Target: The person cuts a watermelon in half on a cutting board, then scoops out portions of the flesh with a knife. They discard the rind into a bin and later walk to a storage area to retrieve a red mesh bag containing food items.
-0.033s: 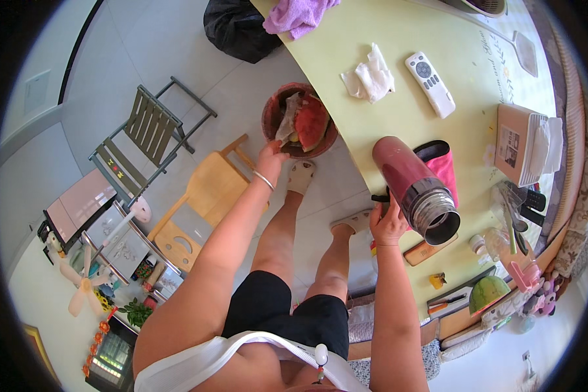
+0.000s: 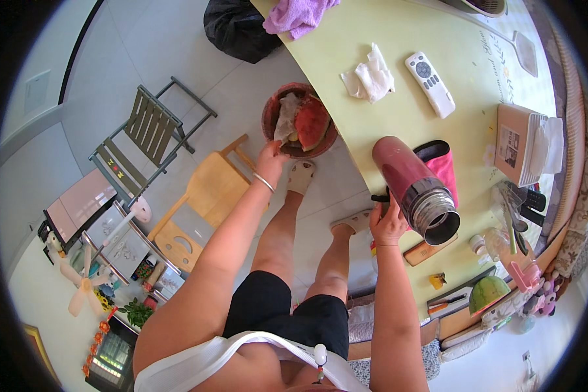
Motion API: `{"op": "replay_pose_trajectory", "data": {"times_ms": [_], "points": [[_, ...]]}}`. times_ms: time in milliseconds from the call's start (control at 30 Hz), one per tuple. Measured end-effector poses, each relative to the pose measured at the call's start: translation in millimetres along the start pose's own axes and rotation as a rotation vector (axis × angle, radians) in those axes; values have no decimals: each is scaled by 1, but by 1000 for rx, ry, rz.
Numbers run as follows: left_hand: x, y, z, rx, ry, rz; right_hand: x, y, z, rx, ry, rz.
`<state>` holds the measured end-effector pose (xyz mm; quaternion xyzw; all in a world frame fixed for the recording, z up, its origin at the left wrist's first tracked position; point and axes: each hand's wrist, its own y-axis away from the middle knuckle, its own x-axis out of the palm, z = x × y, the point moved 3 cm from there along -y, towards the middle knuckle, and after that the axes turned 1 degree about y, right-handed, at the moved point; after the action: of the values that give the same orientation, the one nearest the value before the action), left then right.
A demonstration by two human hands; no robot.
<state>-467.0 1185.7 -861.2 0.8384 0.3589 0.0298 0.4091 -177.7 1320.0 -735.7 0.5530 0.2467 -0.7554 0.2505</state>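
My left hand (image 2: 270, 161) reaches down over the near rim of a reddish bin (image 2: 268, 126) on the floor. Its fingers are pinched together against the lower end of a crumpled white tissue (image 2: 286, 117), which hangs into the bin. Beside the tissue lies red watermelon rind (image 2: 312, 124). My right hand (image 2: 388, 224) rests at the table's edge with fingers apart, next to a dark red flask (image 2: 398, 160). The flask has no lid, and its steel mouth points my way. By the fingertips is a small black strap (image 2: 379, 198). A pink pouch (image 2: 443, 170) lies behind the flask.
On the pale green table (image 2: 346, 130) lie another tissue (image 2: 372, 77), a white remote (image 2: 431, 85), a tissue box (image 2: 519, 144), a phone (image 2: 431, 250) and cut watermelon (image 2: 489, 294). A wooden chair (image 2: 212, 186) and folding stool (image 2: 144, 127) stand left. A black bag (image 2: 238, 29) sits beyond.
The tissue in the bin has shifted slightly left and looks more bunched. My arms and the flask stay where they were.
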Motion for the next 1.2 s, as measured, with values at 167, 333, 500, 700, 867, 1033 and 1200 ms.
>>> {"op": "replay_pose_trajectory", "data": {"times_ms": [167,333,500,700,867,1033,1200], "points": [[19,44,-62,530,-549,-171,1,0,-2,28,-30,-8],[72,11,-51,495,-626,120,1,1,-2,33,10,7],[97,-67,24,482,-869,226,0,-3,3,22,43,-3],[67,-35,-50,413,-986,-8,2,2,-3,42,20,35],[62,-58,-12,451,-1021,22,2,2,-1,83,-30,58],[87,-97,29,270,-1400,311,2,0,2,73,35,32],[92,-116,4,283,-1584,345,2,4,-2,90,39,45]]}}
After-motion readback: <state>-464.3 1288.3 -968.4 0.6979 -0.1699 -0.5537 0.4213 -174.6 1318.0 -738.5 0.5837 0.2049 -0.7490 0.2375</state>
